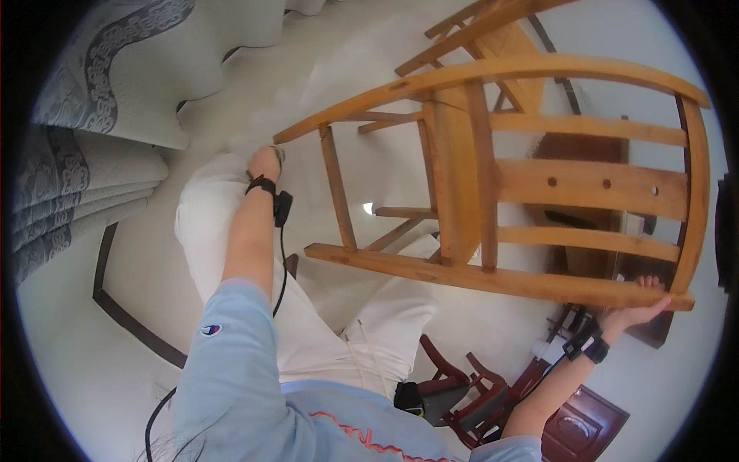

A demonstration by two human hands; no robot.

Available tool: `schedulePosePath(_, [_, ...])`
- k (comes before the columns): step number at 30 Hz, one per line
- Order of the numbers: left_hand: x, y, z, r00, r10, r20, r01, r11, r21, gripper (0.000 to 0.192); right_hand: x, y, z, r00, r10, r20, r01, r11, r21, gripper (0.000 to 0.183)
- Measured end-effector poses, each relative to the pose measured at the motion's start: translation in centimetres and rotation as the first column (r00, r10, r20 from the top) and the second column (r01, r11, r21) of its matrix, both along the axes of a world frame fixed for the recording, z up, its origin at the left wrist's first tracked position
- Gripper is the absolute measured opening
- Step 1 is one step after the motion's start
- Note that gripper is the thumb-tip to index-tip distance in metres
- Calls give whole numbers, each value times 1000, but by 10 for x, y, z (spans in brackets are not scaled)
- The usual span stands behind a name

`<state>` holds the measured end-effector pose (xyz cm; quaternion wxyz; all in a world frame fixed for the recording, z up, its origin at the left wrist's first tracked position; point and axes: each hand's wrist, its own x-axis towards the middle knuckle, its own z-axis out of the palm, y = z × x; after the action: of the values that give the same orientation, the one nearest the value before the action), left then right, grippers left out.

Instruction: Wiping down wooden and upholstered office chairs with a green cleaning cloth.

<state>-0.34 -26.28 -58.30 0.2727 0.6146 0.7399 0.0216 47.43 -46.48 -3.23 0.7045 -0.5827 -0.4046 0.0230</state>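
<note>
A light-brown wooden chair [485,190] with a slatted back spans the right half of the view, tilted. My right hand [638,312] grips the near side post of its backrest close to the top rail, with fingertips showing over the wood. My left hand [267,163] is by my left knee, just short of the end of a chair leg [300,130]. Its fingers are mostly hidden. Something greenish shows along that hand's edge, too small to identify. Each wrist wears a black strap with a small device.
Another wooden chair [502,63] stands behind the first. Grey patterned curtains [127,75] hang at the left. Dark red chairs [467,398] and a brown panelled door [583,427] are at the lower right. A black cable [283,271] runs from the left wrist device.
</note>
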Motion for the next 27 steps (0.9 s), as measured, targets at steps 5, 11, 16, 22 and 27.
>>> schedulePosePath(5, [22, 12, 48, 997, 81, 19, -83, 982, 172, 22, -13, 1, 2, 1000, -28, -10, 28, 999, 26, 39])
schedulePosePath(11, [47, 64, 126, 864, 52, 500, -382, 715, 586, 30, -5, 2, 3, 1000, -8, -10, 8, 997, 74, 37])
schedulePosePath(16, [66, 38, 250, -94, -18, 995, -115, 993, 7, 29, -22, 11, -8, 998, -61, -32, 64, 992, 107, 36])
schedulePosePath(22, [55, -25, 310, -579, 348, 737, 65, 921, -384, 38, -24, 14, -13, 996, -90, -28, 93, 985, 142, 35])
schedulePosePath(27, [13, -74, 312, -689, 273, 672, 75, 948, -309, 38, -50, 26, -10, 991, -133, -30, 136, 967, 217, 30])
